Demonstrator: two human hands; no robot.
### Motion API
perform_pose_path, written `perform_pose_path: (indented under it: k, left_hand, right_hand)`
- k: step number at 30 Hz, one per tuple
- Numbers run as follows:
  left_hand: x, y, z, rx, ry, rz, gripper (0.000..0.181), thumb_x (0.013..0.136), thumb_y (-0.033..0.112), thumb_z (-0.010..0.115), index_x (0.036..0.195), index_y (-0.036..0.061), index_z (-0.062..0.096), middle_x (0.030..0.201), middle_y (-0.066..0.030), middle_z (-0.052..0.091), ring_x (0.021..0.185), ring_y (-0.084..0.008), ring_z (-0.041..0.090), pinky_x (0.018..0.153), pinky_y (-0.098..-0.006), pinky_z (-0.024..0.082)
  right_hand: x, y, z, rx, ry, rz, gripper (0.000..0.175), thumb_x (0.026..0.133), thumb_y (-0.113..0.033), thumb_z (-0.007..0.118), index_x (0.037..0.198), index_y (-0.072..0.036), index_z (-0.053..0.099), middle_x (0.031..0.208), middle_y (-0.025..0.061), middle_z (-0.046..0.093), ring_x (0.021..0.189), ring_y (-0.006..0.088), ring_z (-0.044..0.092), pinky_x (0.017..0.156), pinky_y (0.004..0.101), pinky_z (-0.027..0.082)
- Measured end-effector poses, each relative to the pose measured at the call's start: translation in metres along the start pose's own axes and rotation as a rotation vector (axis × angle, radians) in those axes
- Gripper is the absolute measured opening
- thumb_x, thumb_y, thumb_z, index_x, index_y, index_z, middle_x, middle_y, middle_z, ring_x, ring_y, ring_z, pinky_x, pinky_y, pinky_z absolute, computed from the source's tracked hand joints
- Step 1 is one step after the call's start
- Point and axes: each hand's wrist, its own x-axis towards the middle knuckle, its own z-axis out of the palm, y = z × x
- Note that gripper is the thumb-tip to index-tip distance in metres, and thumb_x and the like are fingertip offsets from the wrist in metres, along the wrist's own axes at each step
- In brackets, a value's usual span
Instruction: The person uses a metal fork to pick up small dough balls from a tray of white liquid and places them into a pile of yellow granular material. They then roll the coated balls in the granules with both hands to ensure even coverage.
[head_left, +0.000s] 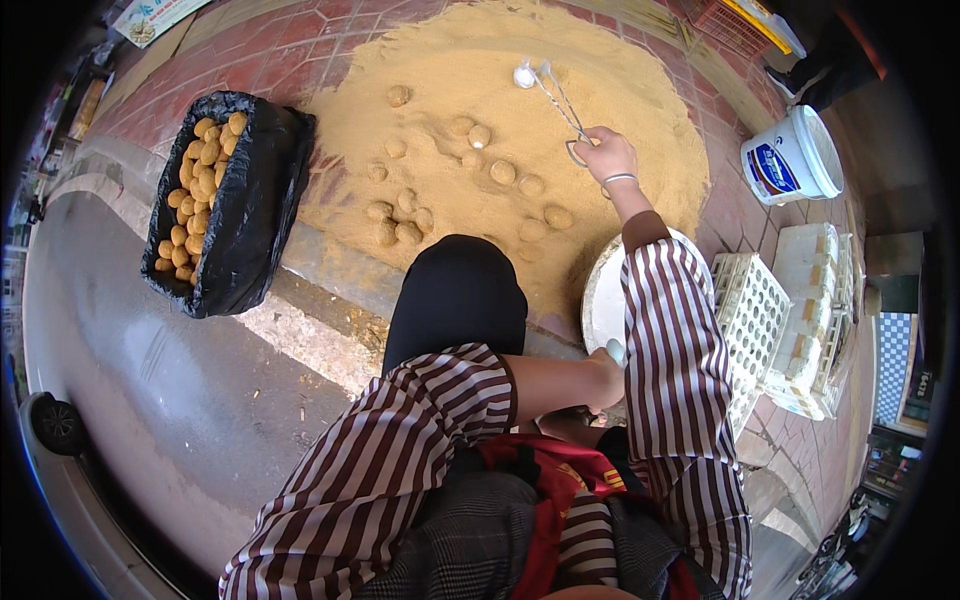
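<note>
My right hand (609, 156) grips metal tongs (566, 112) with twisted arms by their looped handles. At the tongs' far end a white, egg-like ball (524, 76) is against the tips; whether they pinch it I cannot tell. Below lies a broad spread of tan, sawdust-like grain (465, 60). Several grain-coated balls (502, 172) rest in it, one showing a white patch. My left hand (609, 379) holds a pale bluish egg (616, 351) beside the rim of a white round basin (596, 300), which my right sleeve partly hides.
At the left, a black-plastic-lined crate (259, 217) holds many coated balls (199, 184). On the right are a white bucket (787, 161), a perforated white crate (754, 315) and foam boxes (806, 300). A person's legs (832, 67) show at top right; a car (60, 435) borders the road.
</note>
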Motion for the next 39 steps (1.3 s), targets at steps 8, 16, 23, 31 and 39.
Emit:
perform_pose_path:
  k: [8, 16, 23, 31, 39]
  left_hand:
    - [-0.002, 0.001, 0.003, 0.003, 0.051, -0.022, 0.034, 0.076, 0.037, 0.069, 0.103, 0.0162, 0.071, 0.102, -0.002, 0.068, 0.098, -0.0223, 0.062, 0.087, -0.0422, 0.042]
    - [-0.017, 0.002, 0.005, -0.127, 0.064, -0.034, 0.032, 0.075, 0.034, 0.071, 0.1, 0.0139, 0.071, 0.096, -0.0068, 0.068, 0.097, -0.0257, 0.064, 0.082, -0.0455, 0.046]
    - [-0.011, 0.007, 0.012, -0.069, 0.021, -0.017, 0.035, 0.078, 0.034, 0.07, 0.104, 0.011, 0.067, 0.103, -0.0114, 0.064, 0.101, -0.0298, 0.061, 0.084, -0.0475, 0.046]
    - [-0.006, 0.018, 0.003, -0.001, -0.012, 0.024, 0.036, 0.081, 0.036, 0.068, 0.107, 0.0109, 0.062, 0.106, -0.0116, 0.061, 0.106, -0.0301, 0.059, 0.087, -0.0459, 0.047]
    - [-0.001, 0.012, 0.008, -0.017, -0.002, -0.013, 0.039, 0.081, 0.038, 0.068, 0.11, 0.0123, 0.062, 0.109, -0.0114, 0.061, 0.106, -0.0296, 0.06, 0.087, -0.045, 0.048]
  right_hand:
    - [-0.067, 0.028, 0.007, 0.342, -0.113, 0.051, 0.037, 0.072, -0.028, 0.072, 0.103, -0.008, 0.07, 0.073, 0.0097, 0.069, 0.065, 0.0155, 0.065, 0.061, 0.0286, 0.05]
    - [-0.262, 0.155, -0.068, 0.425, 0.066, 0.281, 0.031, 0.077, -0.01, 0.071, 0.107, -0.005, 0.069, 0.062, -0.0025, 0.058, 0.054, 0.0037, 0.048, 0.051, 0.0225, 0.042]
    - [-0.42, 0.205, -0.116, 0.123, 0.214, 0.662, 0.035, 0.073, -0.022, 0.072, 0.105, -0.008, 0.069, 0.065, 0.0083, 0.064, 0.057, 0.0151, 0.061, 0.057, 0.0295, 0.049]
    - [-0.466, 0.206, -0.11, 0.077, 0.136, 0.823, 0.034, 0.071, -0.03, 0.068, 0.098, -0.01, 0.072, 0.081, 0.0135, 0.069, 0.077, 0.0279, 0.067, 0.073, 0.0355, 0.053]
    - [-0.428, 0.225, -0.091, -0.116, -0.002, 0.802, 0.035, 0.069, -0.031, 0.066, 0.098, -0.011, 0.071, 0.094, 0.0152, 0.069, 0.09, 0.0323, 0.066, 0.083, 0.0396, 0.052]
